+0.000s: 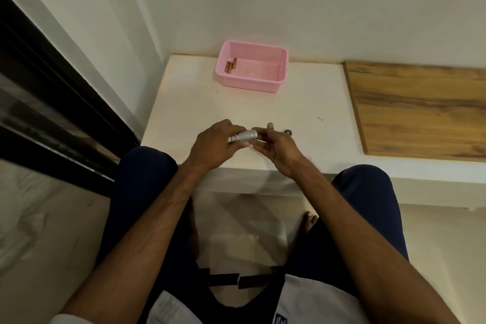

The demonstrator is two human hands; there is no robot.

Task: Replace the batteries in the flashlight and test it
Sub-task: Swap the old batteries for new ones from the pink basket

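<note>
My left hand (214,144) grips a small silver flashlight (243,137) above the near edge of the white table (184,102), its wide head pointing right. My right hand (276,146) is just to the right of the head, thumb and fingers spread and touching its end, palm turned toward it. A small dark round part (287,132), perhaps the flashlight's cap, lies on the table just beyond my right hand. A pink plastic basket (282,73) stands at the back of the table with three copper-coloured batteries (230,66) in its left corner.
A wooden board (420,108) covers the surface to the right of the white table. A wall runs behind the table and a dark-framed glass door stands to the left. My knees in dark trousers are under the table's front edge.
</note>
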